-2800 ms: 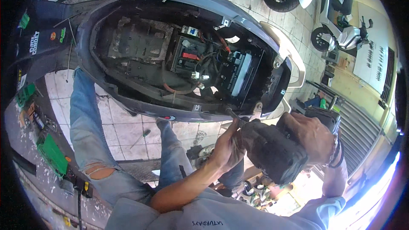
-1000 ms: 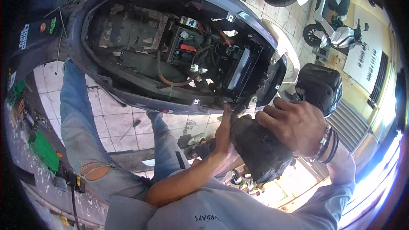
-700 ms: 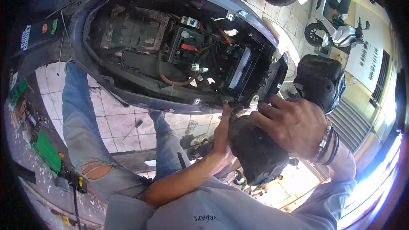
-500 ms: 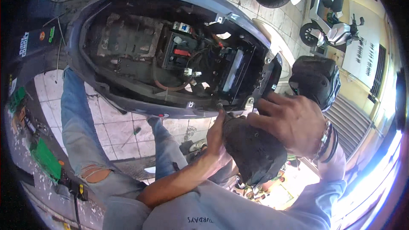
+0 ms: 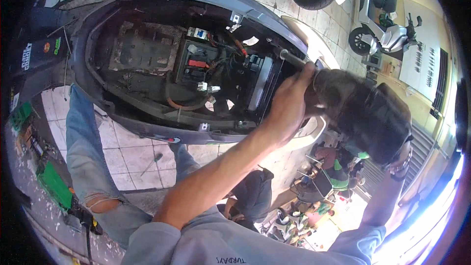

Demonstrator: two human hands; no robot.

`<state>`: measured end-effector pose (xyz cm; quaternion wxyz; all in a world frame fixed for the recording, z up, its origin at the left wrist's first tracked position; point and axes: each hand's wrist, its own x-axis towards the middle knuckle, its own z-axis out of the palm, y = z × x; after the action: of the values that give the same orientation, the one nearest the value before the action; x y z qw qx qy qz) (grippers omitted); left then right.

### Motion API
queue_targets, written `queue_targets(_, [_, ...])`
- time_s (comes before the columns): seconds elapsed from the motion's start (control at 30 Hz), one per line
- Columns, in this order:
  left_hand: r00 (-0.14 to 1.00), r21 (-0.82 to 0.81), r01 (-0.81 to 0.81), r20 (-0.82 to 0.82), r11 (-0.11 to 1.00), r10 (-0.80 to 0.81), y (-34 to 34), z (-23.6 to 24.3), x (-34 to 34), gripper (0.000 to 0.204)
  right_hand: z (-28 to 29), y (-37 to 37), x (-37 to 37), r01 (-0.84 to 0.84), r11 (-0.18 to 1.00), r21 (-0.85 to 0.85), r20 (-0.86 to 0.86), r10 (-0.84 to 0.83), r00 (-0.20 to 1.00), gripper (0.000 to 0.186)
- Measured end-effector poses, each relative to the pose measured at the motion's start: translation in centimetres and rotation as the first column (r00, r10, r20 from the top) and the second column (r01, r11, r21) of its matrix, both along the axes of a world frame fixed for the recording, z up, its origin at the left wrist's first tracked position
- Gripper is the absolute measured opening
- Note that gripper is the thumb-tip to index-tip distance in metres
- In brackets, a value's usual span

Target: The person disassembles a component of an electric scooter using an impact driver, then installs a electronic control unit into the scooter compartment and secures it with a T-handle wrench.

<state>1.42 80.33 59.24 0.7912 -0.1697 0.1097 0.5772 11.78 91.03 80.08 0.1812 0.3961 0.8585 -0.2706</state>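
In front of me lies a scooter's dark oval body (image 5: 147,130), its inside uncovered. A bulky black rounded part (image 5: 378,122), worn and smeared by motion, is raised and tilted at the body's right end; I cannot make out its exact kind. My left hand (image 5: 289,100) is closed on its left edge. At its lower right end, my right hand (image 5: 403,154) holds it, with the fingers mostly hidden behind the part. Beside my left fingertips a grey rod-like piece (image 5: 293,59) sticks out. Inside the body are a battery with a red cover (image 5: 197,63) and white connectors (image 5: 208,87).
A screwdriver (image 5: 157,157) lies on the tiled floor (image 5: 122,154). Green cases (image 5: 55,185) and loose tools sit at the left. White scooters (image 5: 387,37) stand at the upper right. Several people (image 5: 338,172) and a seated person in dark clothes (image 5: 252,194) are beyond my arms.
Both hands have swung the black part up and to the right, away from my lap. My left hand has moved from the near edge to the body's right end. The view has shifted slightly.
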Motion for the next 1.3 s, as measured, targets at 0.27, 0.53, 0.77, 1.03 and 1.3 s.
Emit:
queue_targets(0.27, [0.997,0.034,-0.077,0.029,0.996,0.076,2.5,-1.1,-1.3,0.048,-2.3,0.1,2.0,0.525,0.836,-0.16,-0.114,-0.544,0.832,0.042])
queue_targets(0.53, [0.969,0.103,-0.136,0.22,0.985,0.111,3.4,-2.6,-1.5,0.051,-0.7,3.5,1.7,-0.033,0.993,0.109,0.168,0.014,0.986,0.068])
queue_targets(0.77, [0.933,-0.052,-0.254,0.25,0.966,0.259,4.3,-1.9,-1.6,0.053,-0.6,6.6,-3.1,-0.629,0.772,0.088,0.363,0.563,0.742,0.079])
queue_targets(1.03, [0.867,-0.111,-0.308,0.377,0.945,0.326,4.6,-1.4,-0.8,0.051,-2.1,8.2,-6.7,0.082,0.977,-0.196,0.125,-0.058,0.99,0.079])
queue_targets(1.3, [0.882,-0.095,-0.306,0.347,0.947,0.32,4.3,-1.7,-0.9,0.051,-3.4,7.1,-8.4,0.202,0.948,-0.246,0.139,-0.172,0.975,0.079])
